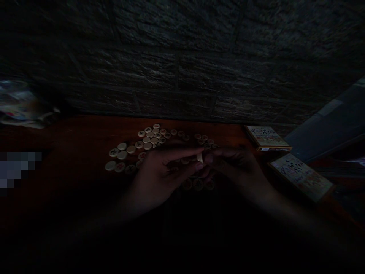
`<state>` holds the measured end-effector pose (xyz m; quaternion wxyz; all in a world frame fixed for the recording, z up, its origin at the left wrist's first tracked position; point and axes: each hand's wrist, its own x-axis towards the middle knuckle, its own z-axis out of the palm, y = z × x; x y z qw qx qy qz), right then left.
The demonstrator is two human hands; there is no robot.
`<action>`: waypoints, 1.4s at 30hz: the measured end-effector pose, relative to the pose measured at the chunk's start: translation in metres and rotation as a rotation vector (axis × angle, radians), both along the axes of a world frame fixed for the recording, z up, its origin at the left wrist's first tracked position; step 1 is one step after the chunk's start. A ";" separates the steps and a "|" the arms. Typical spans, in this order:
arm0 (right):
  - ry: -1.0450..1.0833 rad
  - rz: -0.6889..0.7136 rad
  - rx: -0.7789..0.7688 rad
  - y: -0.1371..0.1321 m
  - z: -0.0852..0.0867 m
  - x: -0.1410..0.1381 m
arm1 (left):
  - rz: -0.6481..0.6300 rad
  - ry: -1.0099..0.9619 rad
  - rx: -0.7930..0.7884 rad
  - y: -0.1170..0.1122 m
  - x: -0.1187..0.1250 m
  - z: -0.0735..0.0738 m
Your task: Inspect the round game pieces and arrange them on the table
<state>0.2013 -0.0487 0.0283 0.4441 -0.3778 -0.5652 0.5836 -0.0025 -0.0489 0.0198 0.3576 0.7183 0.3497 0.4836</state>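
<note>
In dim light, my left hand (162, 173) pinches a pale round Chinese chess piece (200, 157), tilted on edge between thumb and forefinger. Close beside it on the right, my right hand (238, 163) has its thumb and fingers drawn together near the same piece. Whether those fingertips touch it or grip something of their own is too dark to tell. Round Chinese chess pieces (147, 146) lie in a loose cluster left of and beyond my left hand, some showing red or black characters, others blank. A smaller group of pieces (204, 137) lies beyond my hands. More pieces (197, 184) sit just below them.
A reddish wooden table (82, 140) runs up to a dark stone-block wall (176, 68). To the right lie two flat boxes with printed lids, one farther box (266, 137) and one nearer box (301, 177). A pale, blurred plastic-like bundle (23, 104) sits at the far left.
</note>
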 end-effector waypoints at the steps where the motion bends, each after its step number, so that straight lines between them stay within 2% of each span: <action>1: -0.002 0.009 -0.003 0.000 -0.001 0.000 | 0.007 0.021 0.047 0.001 0.000 -0.001; 4: 0.021 0.018 -0.028 -0.001 -0.002 0.000 | 0.026 0.081 0.156 0.003 -0.002 -0.003; 7: 0.049 0.045 -0.070 -0.001 -0.002 -0.002 | 0.023 0.113 0.195 0.003 -0.004 -0.003; 11: 0.059 0.065 -0.066 -0.001 -0.004 -0.002 | -0.012 0.099 0.113 -0.001 -0.003 -0.001; 16: 0.044 -0.049 0.083 -0.002 -0.008 -0.002 | -0.063 -0.058 -0.137 -0.001 0.000 -0.001; 22: -0.129 -0.156 0.377 -0.008 -0.006 -0.001 | -0.147 -0.174 -0.303 0.003 0.000 0.005; 25: -0.189 -0.147 0.528 -0.011 -0.004 -0.001 | -0.185 -0.221 -0.358 0.001 0.002 0.007; 30: -0.306 -0.135 0.657 -0.012 -0.004 0.001 | -0.196 -0.200 -0.381 -0.001 0.002 0.008; 42: -0.405 -0.105 0.769 -0.006 -0.008 0.008 | -0.183 -0.186 -0.366 -0.002 0.001 0.007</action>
